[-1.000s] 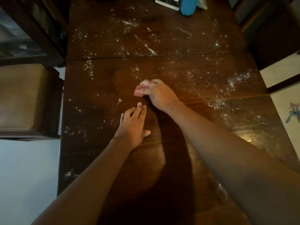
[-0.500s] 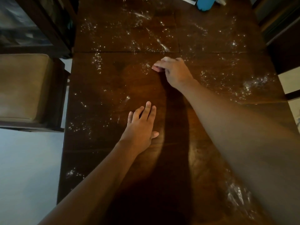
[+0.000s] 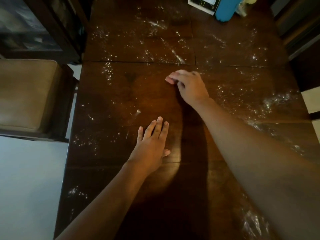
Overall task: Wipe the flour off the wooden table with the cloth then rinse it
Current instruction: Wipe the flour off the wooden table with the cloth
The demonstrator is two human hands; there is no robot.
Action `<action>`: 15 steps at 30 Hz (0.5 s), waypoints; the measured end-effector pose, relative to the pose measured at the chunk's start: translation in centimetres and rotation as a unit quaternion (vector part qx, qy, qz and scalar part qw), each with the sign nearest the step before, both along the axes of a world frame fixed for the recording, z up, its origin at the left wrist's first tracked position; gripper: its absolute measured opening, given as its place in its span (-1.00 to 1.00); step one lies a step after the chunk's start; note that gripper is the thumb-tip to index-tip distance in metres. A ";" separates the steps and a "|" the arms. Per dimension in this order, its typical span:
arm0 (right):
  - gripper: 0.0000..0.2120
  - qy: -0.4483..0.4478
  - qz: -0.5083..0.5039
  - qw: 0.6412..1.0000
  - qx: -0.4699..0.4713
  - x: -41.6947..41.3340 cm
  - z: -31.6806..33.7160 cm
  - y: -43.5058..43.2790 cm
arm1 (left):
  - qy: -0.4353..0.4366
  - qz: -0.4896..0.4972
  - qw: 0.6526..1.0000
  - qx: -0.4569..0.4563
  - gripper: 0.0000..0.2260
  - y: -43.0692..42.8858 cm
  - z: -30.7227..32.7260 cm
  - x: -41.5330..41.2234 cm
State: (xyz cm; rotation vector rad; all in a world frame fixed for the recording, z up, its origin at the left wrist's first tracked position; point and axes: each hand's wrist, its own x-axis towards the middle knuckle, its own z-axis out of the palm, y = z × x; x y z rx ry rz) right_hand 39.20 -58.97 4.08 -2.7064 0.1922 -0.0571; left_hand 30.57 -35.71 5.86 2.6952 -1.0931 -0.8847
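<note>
Wooden worktop (image 3: 121, 94) speckled with flour (image 3: 275, 101).
Right hand (image 3: 191, 89) grips the cloth (image 3: 170, 80); left hand (image 3: 152, 144) lies flat; chair (image 3: 26, 94) left of it.

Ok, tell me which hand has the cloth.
The right hand: its fingers curl over the cloth, a pink edge showing. The left hand rests flat on the wooden table, holding nothing.

A chair (image 3: 26, 94) with a tan padded seat stands at the left, its dark frame showing along the near edge; behind it, a dark cabinet (image 3: 34, 28) with glass panels, its contents blurred; pale floor (image 3: 29, 187) fills the lower left; at the far end a blue cylindrical container (image 3: 225, 9) stands upright, just beside a white box (image 3: 202, 4) with dark print; dark furniture (image 3: 297, 23) lines the right.
</note>
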 end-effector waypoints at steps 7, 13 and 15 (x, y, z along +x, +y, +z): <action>-0.53 -0.007 0.110 0.994 -0.023 0.0 -0.9 5.9 | 0.031 0.020 0.999 0.010 -0.22 -0.5 -0.5 0.1; -0.55 0.027 0.061 0.996 -0.053 1.9 -0.1 1.7 | 0.045 0.022 0.999 -0.012 -0.22 -0.2 -0.5 0.2; -0.55 0.024 -0.044 0.998 -0.036 3.0 0.0 1.3 | 0.047 0.026 0.998 -0.019 -0.22 -0.1 -0.5 0.1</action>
